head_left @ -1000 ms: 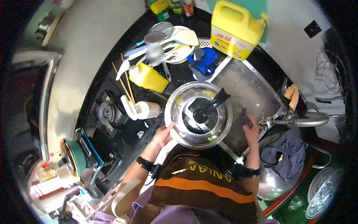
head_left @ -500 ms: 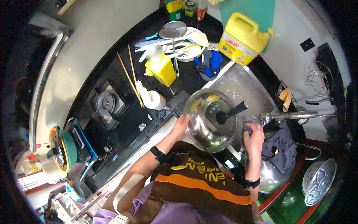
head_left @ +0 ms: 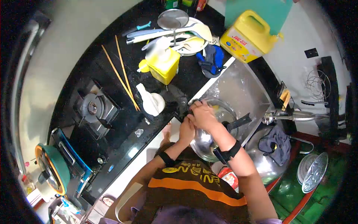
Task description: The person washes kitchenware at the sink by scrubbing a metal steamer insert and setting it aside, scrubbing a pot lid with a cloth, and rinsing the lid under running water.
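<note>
A round metal lid or bowl (head_left: pixel 203 143) with a black knob or handle (head_left: pixel 238 122) lies over the near left part of the sink (head_left: pixel 244 84). At its left rim my left hand (head_left: pixel 186 130) has its fingers bent against the edge. My right hand (head_left: pixel 203 115) reaches across and presses on the same rim, just above my left hand. Its fingers are curled over something dark that I cannot make out. Whatever lies under both hands is hidden.
Left of the sink stand a white bottle (head_left: pixel 153 104) and a yellow container (head_left: pixel 163 67). Two chopsticks (head_left: pixel 121 76) lie near the gas burner (head_left: pixel 92 107). A large yellow jug (head_left: pixel 248 37) stands behind the sink, and the metal faucet (head_left: pixel 291 116) is at the right.
My right hand has moved left from the sink's right side to the lid's left rim, beside my left hand. The view has shifted.
</note>
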Tool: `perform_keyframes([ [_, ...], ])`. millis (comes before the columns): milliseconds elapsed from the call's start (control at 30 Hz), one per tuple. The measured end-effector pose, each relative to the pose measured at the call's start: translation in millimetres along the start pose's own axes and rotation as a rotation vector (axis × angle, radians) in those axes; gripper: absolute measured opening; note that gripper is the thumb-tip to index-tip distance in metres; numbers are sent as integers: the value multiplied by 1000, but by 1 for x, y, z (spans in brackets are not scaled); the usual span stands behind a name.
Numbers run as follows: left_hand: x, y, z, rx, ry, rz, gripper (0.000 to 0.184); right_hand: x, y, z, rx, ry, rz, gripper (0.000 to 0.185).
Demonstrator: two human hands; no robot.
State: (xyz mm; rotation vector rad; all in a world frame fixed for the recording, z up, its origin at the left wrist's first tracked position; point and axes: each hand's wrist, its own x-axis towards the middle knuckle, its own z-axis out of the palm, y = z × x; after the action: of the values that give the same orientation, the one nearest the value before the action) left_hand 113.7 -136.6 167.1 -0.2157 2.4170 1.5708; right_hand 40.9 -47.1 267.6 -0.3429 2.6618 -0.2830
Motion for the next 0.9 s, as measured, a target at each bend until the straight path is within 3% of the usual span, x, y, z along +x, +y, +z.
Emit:
perform_keyframes([
  [100,-8,2,-4,-212,96,64,16,-12,-14,-1,-171,-65,-143,34],
  [167,-9,-35,0,-110,77,30,19,-21,-20,11,-185,21,-242,31],
  [233,-11,-41,-13,123,24,246,19,-28,-33,12,-262,70,-323,31],
  [300,-15,-46,-17,234,-15,294,18,-27,-42,21,-279,96,-312,31],
  [367,-19,-56,-15,22,66,181,14,-21,-44,22,-277,75,-266,24],
  [400,-21,-33,-30,26,83,44,15,-17,-43,24,-180,104,-230,20],
  [433,-21,-33,-32,22,78,41,15,-11,-33,28,-284,89,-205,20],
  [533,-21,-37,-34,23,48,16,21,9,27,22,-267,172,53,21],
  [567,-21,-38,-36,22,46,14,21,16,45,8,-94,33,313,22],
  [600,-19,-39,-37,21,28,1,22,18,70,9,-114,49,388,23],
  [700,-18,-42,-35,22,-2,6,23,9,72,22,-93,200,190,21],
  [733,-17,-43,-32,33,-6,19,24,9,44,21,-124,68,232,17],
  [800,-19,-45,-28,18,-22,7,25,9,-1,43,-292,234,-136,12],
  [833,-18,-46,-29,13,-39,6,26,9,-13,38,-265,161,-129,14],
  [900,-16,-49,-30,25,-30,35,26,6,15,42,-125,298,-125,11],
])
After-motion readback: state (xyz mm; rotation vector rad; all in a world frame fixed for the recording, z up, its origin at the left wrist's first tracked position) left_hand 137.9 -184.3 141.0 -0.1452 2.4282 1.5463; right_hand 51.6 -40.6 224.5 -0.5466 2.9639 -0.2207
